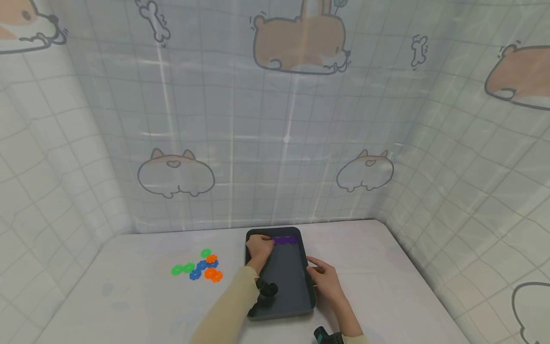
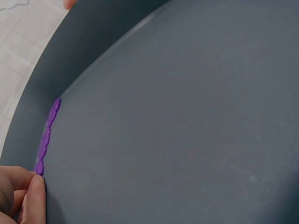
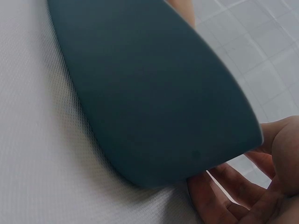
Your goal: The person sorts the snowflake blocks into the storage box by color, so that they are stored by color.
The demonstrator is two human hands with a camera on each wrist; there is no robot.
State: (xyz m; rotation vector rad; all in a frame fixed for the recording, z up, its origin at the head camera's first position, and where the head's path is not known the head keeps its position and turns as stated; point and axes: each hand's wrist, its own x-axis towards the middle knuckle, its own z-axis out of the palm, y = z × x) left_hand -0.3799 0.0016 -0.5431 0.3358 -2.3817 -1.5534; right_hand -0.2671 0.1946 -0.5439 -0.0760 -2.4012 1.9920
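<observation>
A dark grey tray stands lengthwise on the table. Along its far wall lies a row of purple scalloped discs, seen as a thin purple strip in the left wrist view. My left hand reaches into the far left corner, thumb and finger pinching the near end of that row. My right hand is at the tray's right side and holds its rim; the right wrist view has the fingers bent against the outer wall.
Left of the tray lie loose scalloped discs: green ones, blue ones and orange ones, some overlapping. White cloth covers the table. A patterned curtain rises behind and on both sides.
</observation>
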